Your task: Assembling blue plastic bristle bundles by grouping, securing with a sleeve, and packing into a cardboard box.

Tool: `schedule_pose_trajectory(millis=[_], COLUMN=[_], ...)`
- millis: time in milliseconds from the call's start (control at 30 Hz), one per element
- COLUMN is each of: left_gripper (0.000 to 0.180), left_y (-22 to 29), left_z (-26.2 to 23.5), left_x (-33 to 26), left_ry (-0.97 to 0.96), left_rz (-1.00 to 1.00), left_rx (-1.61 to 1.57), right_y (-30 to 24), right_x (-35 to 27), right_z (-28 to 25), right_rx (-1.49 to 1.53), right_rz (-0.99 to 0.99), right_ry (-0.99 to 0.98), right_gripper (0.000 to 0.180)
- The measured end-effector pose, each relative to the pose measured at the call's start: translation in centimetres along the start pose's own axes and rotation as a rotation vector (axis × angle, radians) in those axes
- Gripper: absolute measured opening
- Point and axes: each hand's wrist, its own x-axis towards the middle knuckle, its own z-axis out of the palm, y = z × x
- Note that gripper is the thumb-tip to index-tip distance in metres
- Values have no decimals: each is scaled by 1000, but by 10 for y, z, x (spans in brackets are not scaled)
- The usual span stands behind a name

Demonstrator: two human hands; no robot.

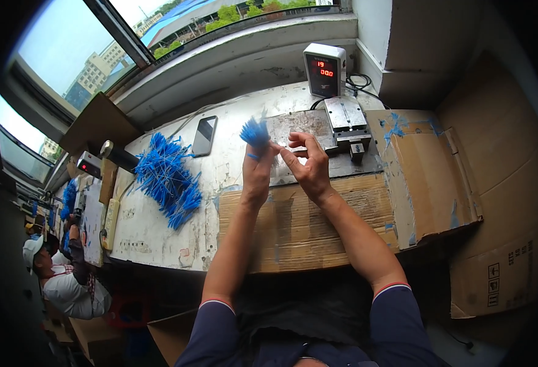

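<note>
Raised above the workbench, my left hand point(257, 175) is closed around a bundle of thin blue strands point(255, 131), whose tips fan out upward and look blurred. Close on its right is my right hand point(308, 165), with thumb and forefinger nearly together by the left fingers. Whether a strand lies between those fingertips is too small to make out. A loose heap of the same blue strands point(168, 177) lies on the bench to the left. Just beyond my right hand stands a metal block fixture point(347, 122) on a steel plate point(284, 122).
A digital display box point(325, 70) with red digits stands behind the fixture. A dark phone point(204, 136) lies beside the strand heap. Flattened cardboard point(318, 235) covers the bench's front edge, and a cardboard box point(428, 177) is at right. Another person point(67, 281) sits at far left.
</note>
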Motion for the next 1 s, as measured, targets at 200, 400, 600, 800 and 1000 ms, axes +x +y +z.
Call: schedule_pose_trajectory(millis=[200, 400, 600, 800, 1000], left_gripper=[41, 31, 31, 30, 18], left_y=[-29, -28, -20, 6, 92], left_z=[19, -6, 27, -3, -78], left_x=[-15, -31, -29, -45, -112], left_ry=[-166, -170, -128, 51, 116], left_rz=[-154, 36, 122, 277, 295], left_rx=[-287, 423, 449, 735, 1174], right_y=[22, 21, 36, 24, 35], right_x=[-4, -12, -12, -16, -18], right_z=[-5, 9, -2, 18, 12], right_rx=[10, 398, 523, 515, 446], right_rz=[205, 436, 393, 268, 391], right_ry=[-308, -400, -131, 20, -16], right_gripper=[61, 33, 14, 14, 11])
